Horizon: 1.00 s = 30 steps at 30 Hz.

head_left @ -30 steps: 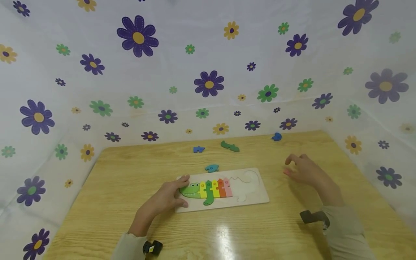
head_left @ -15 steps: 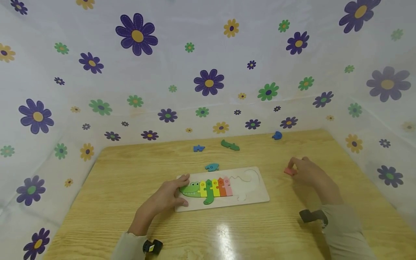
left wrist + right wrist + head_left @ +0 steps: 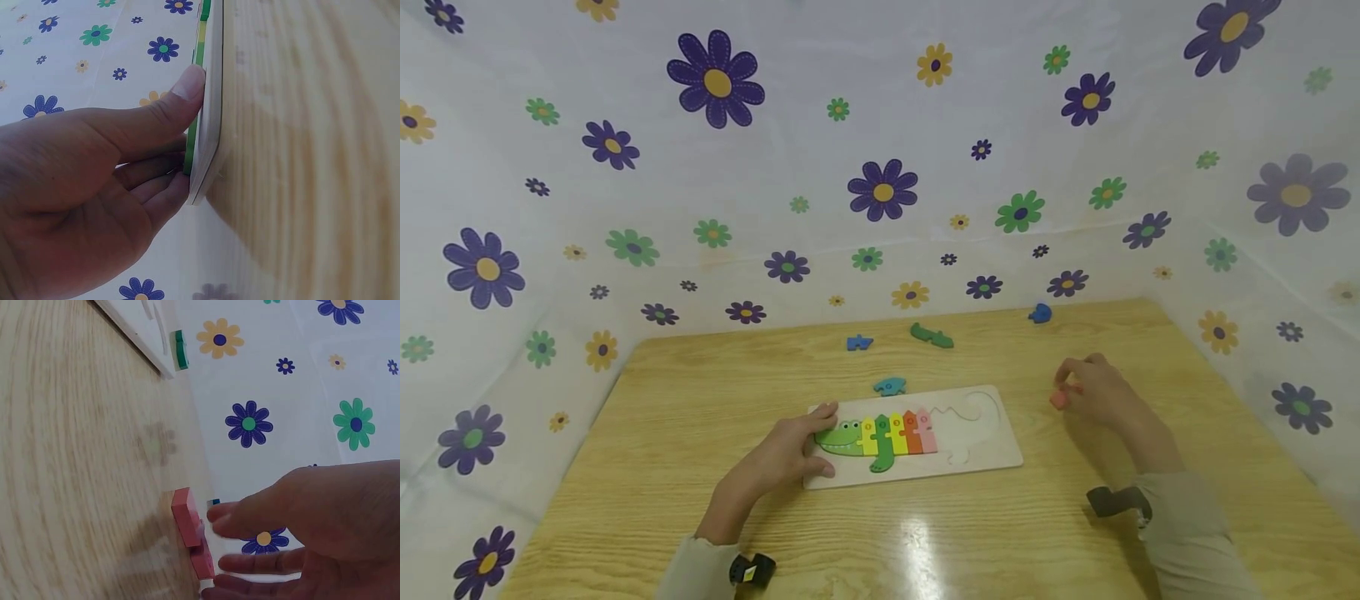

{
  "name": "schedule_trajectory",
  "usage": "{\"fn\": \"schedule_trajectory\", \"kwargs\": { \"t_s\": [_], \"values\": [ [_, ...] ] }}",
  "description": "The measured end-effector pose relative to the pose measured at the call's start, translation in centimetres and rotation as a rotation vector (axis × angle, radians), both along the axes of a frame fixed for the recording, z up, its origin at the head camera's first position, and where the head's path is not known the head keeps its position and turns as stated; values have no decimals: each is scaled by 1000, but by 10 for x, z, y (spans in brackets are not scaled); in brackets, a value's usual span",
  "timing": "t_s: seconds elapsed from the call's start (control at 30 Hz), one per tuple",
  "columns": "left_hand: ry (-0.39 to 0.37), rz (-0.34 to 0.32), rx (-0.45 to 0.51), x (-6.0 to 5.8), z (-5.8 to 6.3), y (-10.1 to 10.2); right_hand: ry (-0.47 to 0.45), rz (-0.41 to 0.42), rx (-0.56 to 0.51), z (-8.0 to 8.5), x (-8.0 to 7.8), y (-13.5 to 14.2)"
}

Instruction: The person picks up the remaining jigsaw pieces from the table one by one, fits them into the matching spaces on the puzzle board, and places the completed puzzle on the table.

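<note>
My left hand (image 3: 786,450) holds the left end of a pale wooden puzzle board (image 3: 977,469), thumb at its near edge and fingers at the far edge. In the board sits a crocodile head with several coloured number pieces, the last one pink (image 3: 926,429); the hollow for the tail half is bare wood. To the right of the board, my right hand (image 3: 1101,396) is low over the table at a pinkish-red puzzle piece (image 3: 186,519). In the right wrist view the fingertips are right at that piece, the thumb apart from the other fingers.
A light-blue piece (image 3: 890,386) lies just behind the board. Farther back on the wooden table (image 3: 700,375) are a blue piece (image 3: 859,342), a long green piece (image 3: 932,336) and a dark-blue piece (image 3: 1040,313). A flower-patterned cloth (image 3: 820,233) stands around the back and sides.
The right hand has come down onto the pinkish-red piece and shifted slightly left; the piece has turned and moved a little left too. The left hand and the board keep still.
</note>
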<state>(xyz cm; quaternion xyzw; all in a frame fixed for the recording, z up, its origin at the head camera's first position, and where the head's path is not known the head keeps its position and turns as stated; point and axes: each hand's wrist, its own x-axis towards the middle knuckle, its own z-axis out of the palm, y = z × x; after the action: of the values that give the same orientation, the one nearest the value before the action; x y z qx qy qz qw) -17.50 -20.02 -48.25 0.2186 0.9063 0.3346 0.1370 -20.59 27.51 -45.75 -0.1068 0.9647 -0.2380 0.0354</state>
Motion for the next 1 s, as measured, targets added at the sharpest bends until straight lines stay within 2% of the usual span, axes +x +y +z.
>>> {"fn": "schedule_trajectory", "kwargs": {
  "t_s": [0.23,0.4,1.0],
  "values": [
    [5,3,1,-1,-1,0,-80,-80,20,7,6,-4],
    [5,2,9,-1,0,0,-83,-94,25,6,6,-6],
    [-8,2,18,0,-1,-1,56,13,-34,0,-1,-3]
  ]
}}
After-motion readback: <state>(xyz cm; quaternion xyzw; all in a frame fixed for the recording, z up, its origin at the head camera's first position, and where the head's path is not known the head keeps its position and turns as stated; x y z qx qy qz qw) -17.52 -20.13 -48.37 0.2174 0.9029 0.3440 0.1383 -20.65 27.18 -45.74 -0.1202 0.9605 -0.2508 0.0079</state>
